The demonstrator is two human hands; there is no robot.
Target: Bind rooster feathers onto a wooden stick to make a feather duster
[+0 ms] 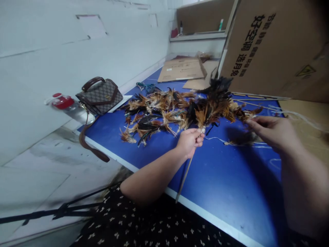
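My left hand [190, 141] is closed round a thin stick [183, 183] just below a cluster of brown and black feathers [210, 106] fixed to its upper end, like a feather duster. The stick slants down toward the table's front edge. White string [217, 138] runs from the binding by my left fingers to the right. My right hand [273, 130] pinches a small bunch of brown feathers [253, 114] by its pale base, to the right of the duster. Several loose feather bunches [159, 109] lie on the blue table [213, 192] left of the duster.
A patterned handbag [102, 96] with a dangling strap and a red-capped bottle [69, 106] stand at the left edge. Flat cardboard [181, 69] lies at the back. A tall cardboard panel [277, 51] rises on the right. Thin sticks [252, 97] lie near its foot.
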